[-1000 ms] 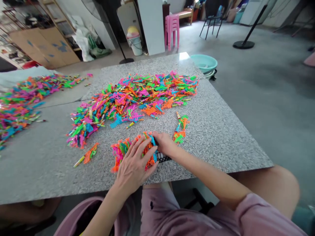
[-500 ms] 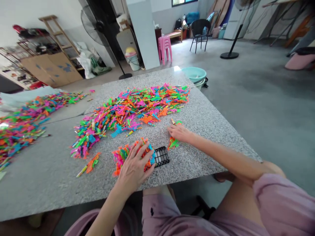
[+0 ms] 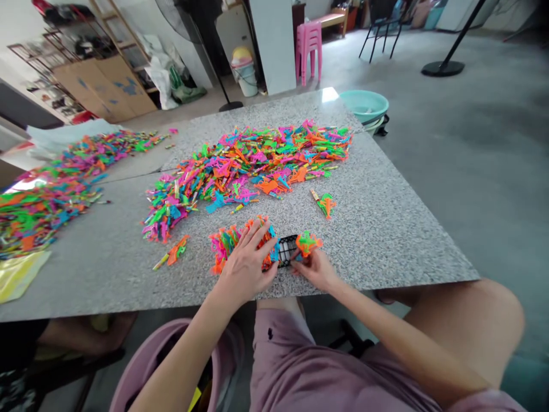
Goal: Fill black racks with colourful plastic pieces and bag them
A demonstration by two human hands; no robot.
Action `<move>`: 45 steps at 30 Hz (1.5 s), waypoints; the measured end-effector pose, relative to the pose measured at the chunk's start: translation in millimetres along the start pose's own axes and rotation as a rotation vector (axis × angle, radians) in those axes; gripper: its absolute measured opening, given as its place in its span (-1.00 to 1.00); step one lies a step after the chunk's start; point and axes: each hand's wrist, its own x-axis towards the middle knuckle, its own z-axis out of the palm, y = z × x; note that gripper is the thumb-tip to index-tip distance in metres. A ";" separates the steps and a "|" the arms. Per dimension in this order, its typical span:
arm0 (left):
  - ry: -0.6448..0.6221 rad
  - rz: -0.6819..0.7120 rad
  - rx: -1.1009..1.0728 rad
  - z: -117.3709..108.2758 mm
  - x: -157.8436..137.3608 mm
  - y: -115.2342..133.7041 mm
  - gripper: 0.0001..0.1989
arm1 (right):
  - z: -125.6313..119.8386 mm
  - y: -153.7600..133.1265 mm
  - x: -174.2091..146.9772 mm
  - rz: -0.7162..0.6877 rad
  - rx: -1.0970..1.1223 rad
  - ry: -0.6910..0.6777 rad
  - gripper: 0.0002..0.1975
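My left hand (image 3: pixel 247 262) lies over a tight row of bright plastic pieces (image 3: pixel 223 245), standing in a black lattice rack (image 3: pixel 286 249). Its fingers reach across the top and the thumb presses the near side, holding the row. At the rack's right end, my right hand (image 3: pixel 316 268) pinches an orange-and-green plastic piece (image 3: pixel 307 242) by its lower part, mostly hidden by the fingers. White slots show in the rack between the two hands. Beyond my right hand, another orange-and-green piece with a slim stick-like end (image 3: pixel 325 203) lies flat on the table.
A long heap of mixed plastic pieces (image 3: pixel 240 171) spreads across the speckled table (image 3: pixel 386 229). A second heap (image 3: pixel 51 194) lies at left, near a yellow bag (image 3: pixel 21 276). One loose orange piece (image 3: pixel 175 252) sits left of the rack. A pink bin (image 3: pixel 171 343) stands below the table edge.
My right hand has come back toward the rack from the loose pieces, carrying an orange-and-green one. My left hand stays on the row. The view has tilted down.
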 end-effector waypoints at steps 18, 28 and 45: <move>0.023 -0.085 -0.021 7.1 2.6 4.9 -0.42 | 17.4 -40.9 19.3 -0.098 -0.999 0.000 -0.82; 0.103 -0.017 0.032 7.5 -1.3 3.2 -0.51 | -9.3 -55.9 28.6 -0.168 -1.002 -0.116 -0.70; 0.123 0.035 0.117 9.2 -0.9 -3.4 -0.62 | -147.6 -47.7 93.5 -0.346 -0.985 -0.063 -0.87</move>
